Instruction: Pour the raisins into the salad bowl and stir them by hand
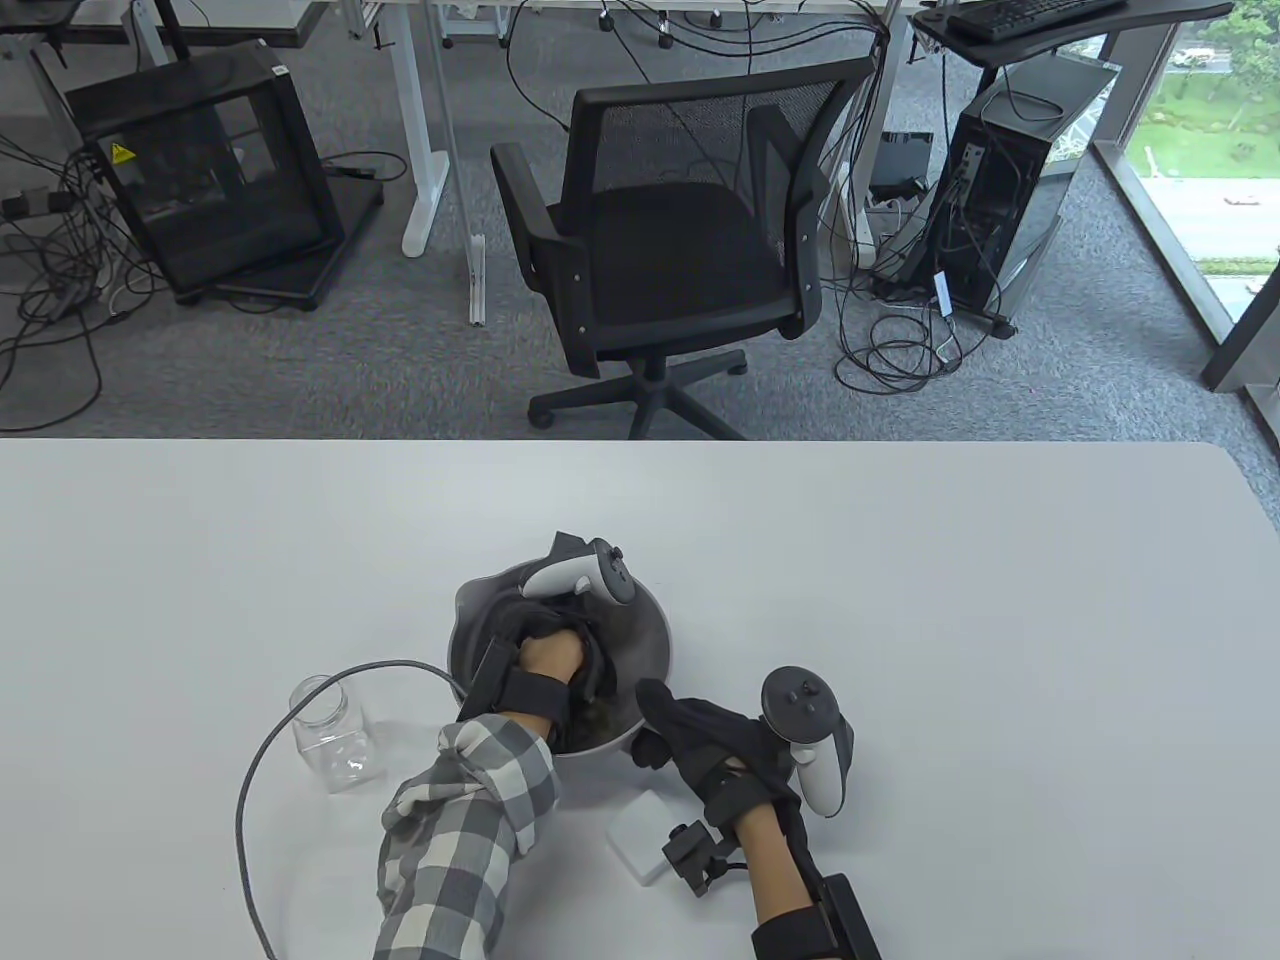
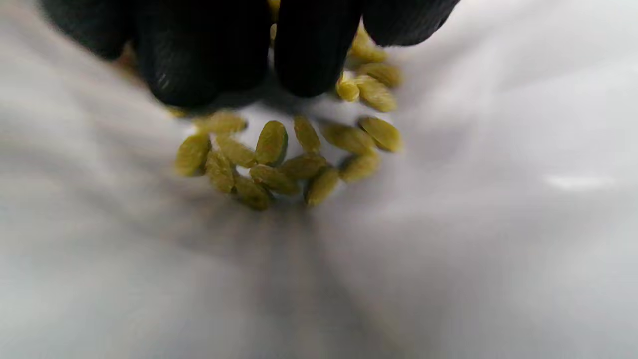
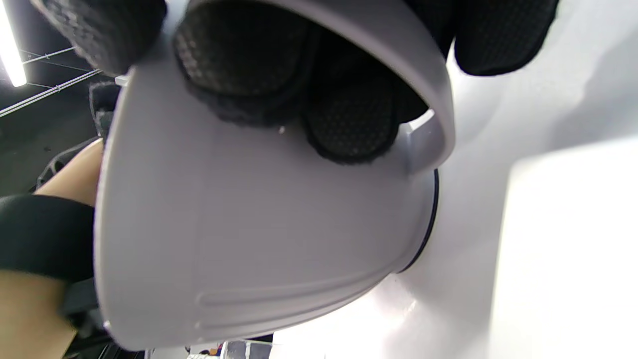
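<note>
A black office chair [image 1: 665, 250] stands beyond the table [image 1: 1000, 600]; on the table, a white block [image 1: 640, 835] near its front edge.

Beyond the white table [image 1: 900, 560] the floor is grey carpet [image 1: 400, 360], strewn with loose black cables [image 1: 900, 350]. A black mesh-backed office chair [image 1: 670, 250] on a star base with castors stands just past the table's far edge, turned partly away. To its left sits a black glass-fronted cabinet [image 1: 200, 170] with a yellow warning sticker, near the white legs of a desk [image 1: 430, 130]. On the right, a computer tower [image 1: 1010, 190] stands under a dark desk bearing a keyboard [image 1: 1030, 15]. Daylight enters through a floor-length window [image 1: 1210, 150] at far right, greenery outside.
</note>
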Demonstrator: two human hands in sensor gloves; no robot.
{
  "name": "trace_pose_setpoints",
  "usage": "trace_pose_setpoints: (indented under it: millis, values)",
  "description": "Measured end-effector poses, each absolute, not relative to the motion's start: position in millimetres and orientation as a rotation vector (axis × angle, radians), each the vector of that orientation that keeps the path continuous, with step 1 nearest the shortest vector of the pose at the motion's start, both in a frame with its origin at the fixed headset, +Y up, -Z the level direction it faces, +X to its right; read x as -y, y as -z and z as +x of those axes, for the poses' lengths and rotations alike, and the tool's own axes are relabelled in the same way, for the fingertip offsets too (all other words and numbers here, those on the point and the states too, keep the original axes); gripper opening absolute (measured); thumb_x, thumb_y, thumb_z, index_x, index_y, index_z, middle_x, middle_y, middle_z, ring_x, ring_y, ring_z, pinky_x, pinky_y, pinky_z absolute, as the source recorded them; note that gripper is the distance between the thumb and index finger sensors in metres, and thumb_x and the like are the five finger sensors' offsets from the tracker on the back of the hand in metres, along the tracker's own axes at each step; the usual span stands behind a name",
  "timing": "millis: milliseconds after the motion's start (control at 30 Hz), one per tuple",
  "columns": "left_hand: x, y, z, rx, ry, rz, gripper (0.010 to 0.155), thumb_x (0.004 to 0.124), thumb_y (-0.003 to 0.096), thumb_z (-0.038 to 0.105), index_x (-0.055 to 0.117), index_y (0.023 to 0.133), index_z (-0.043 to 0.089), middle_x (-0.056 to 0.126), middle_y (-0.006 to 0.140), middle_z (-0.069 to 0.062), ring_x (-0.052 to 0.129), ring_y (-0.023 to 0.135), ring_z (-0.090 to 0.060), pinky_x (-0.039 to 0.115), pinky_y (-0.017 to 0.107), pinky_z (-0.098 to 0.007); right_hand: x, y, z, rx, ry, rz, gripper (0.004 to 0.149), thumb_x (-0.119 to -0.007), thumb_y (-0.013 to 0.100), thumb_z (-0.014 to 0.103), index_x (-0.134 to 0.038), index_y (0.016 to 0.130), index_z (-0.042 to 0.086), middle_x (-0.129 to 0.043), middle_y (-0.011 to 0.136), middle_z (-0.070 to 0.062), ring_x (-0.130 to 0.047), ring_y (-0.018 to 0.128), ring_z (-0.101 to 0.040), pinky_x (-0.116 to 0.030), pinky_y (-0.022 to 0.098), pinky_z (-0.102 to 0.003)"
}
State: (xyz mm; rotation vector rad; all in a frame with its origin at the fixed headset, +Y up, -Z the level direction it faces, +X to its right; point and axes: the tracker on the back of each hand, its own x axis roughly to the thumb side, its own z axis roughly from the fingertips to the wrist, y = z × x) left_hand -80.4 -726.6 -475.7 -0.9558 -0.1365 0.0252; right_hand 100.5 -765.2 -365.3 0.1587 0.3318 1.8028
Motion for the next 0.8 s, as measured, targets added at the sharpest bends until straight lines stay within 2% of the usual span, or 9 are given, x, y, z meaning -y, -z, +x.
trace_pose_setpoints:
  millis: [100, 200, 300, 367, 400, 467, 600, 667, 800]
  values:
    - [732.2, 472.2, -74.0, 0.325, -0.154, -1.023, 0.056, 0.069, 0.0588, 0.043, 0.071, 0.098, 0.002, 0.052, 0.102, -0.035, 0.061, 0.087, -0.061, 0.048, 0.065, -0.077, 764.9, 364.5, 99.9, -0.322, -1.812, 0.152, 0.061, -0.062, 0.050, 0.069, -0.089, 0.044, 0.015, -0.096, 0.060, -0.014, -0.080, 0.079, -0.037, -0.062, 0.058, -0.066]
    - [734.3, 467.5, -68.0, 0.496, -0.377, -1.118, 0.046, 0.075, 0.0528, 0.035, 0.093, 0.072, -0.002, 0.081, 0.090, -0.022, 0.076, 0.084, -0.052, 0.067, 0.062, -0.067, 764.3, 363.6, 99.4, -0.313, -1.808, 0.147, 0.061, -0.063, 0.050, 0.069, -0.089, 0.043, 0.014, -0.096, 0.060, -0.014, -0.080, 0.079, -0.037, -0.061, 0.058, -0.066]
    - [741.6, 466.7, -76.4, 0.346, -0.301, -1.165, 0.046, 0.080, 0.0507, 0.036, 0.106, 0.051, -0.001, 0.100, 0.073, -0.017, 0.093, 0.070, -0.049, 0.080, 0.052, -0.063, 763.3, 364.6, 100.0, -0.332, -1.815, 0.169, 0.061, -0.063, 0.050, 0.069, -0.089, 0.044, 0.014, -0.096, 0.061, -0.014, -0.080, 0.079, -0.036, -0.062, 0.058, -0.065]
    - [729.1, 470.9, -83.1, 0.154, -0.039, -1.004, 0.052, 0.075, 0.0569, 0.037, 0.094, 0.082, -0.004, 0.086, 0.087, -0.035, 0.086, 0.072, -0.063, 0.073, 0.052, -0.073, 763.0, 364.8, 99.6, -0.321, -1.810, 0.130, 0.061, -0.063, 0.050, 0.069, -0.089, 0.044, 0.014, -0.096, 0.060, -0.013, -0.081, 0.079, -0.036, -0.063, 0.058, -0.065]
    - [725.8, 471.9, -83.3, 0.122, 0.018, -0.975, 0.051, 0.071, 0.0588, 0.041, 0.084, 0.091, 0.004, 0.063, 0.100, -0.039, 0.084, 0.076, -0.060, 0.071, 0.055, -0.072, 763.0, 364.3, 98.9, -0.325, -1.806, 0.132, 0.061, -0.063, 0.050, 0.069, -0.089, 0.044, 0.014, -0.096, 0.060, -0.014, -0.081, 0.079, -0.036, -0.062, 0.058, -0.065]
    - [726.6, 473.4, -80.6, 0.145, 0.051, -0.916, 0.054, 0.066, 0.0603, 0.043, 0.064, 0.102, 0.009, 0.059, 0.100, -0.034, 0.079, 0.079, -0.056, 0.067, 0.059, -0.071, 762.2, 362.3, 94.6, -0.336, -1.814, 0.148, 0.061, -0.063, 0.050, 0.069, -0.089, 0.045, 0.014, -0.096, 0.060, -0.014, -0.081, 0.078, -0.036, -0.063, 0.057, -0.065]
    - [717.0, 470.8, -78.0, 0.228, 0.009, -0.872, 0.047, 0.066, 0.0606, 0.040, 0.074, 0.096, 0.010, 0.069, 0.098, -0.031, 0.085, 0.078, -0.052, 0.072, 0.059, -0.067, 757.8, 357.2, 94.2, -0.256, -1.876, 0.115, 0.064, -0.063, 0.050, 0.069, -0.091, 0.051, 0.011, -0.096, 0.067, -0.017, -0.079, 0.081, -0.040, -0.061, 0.057, -0.067]
    - [693.7, 463.8, -80.9, 0.263, -0.069, -0.735, 0.047, 0.066, 0.0597, 0.039, 0.075, 0.095, 0.010, 0.080, 0.093, -0.027, 0.093, 0.072, -0.048, 0.078, 0.055, -0.064, 750.5, 355.4, 96.1, -0.266, -1.940, 0.101, 0.069, -0.063, 0.051, 0.068, -0.090, 0.059, 0.005, -0.092, 0.074, -0.023, -0.073, 0.084, -0.046, -0.056, 0.058, -0.070]
    - [624.5, 425.3, -103.2, 0.369, -0.284, -0.461, 0.047, 0.066, 0.0607, 0.038, 0.072, 0.098, 0.009, 0.079, 0.095, -0.027, 0.091, 0.073, -0.048, 0.076, 0.056, -0.064, 731.0, 347.2, 102.9, -0.130, -2.151, 0.174, 0.085, -0.059, 0.051, 0.070, -0.062, 0.098, -0.002, -0.057, 0.103, -0.035, -0.040, 0.095, -0.058, -0.035, 0.058, -0.080]
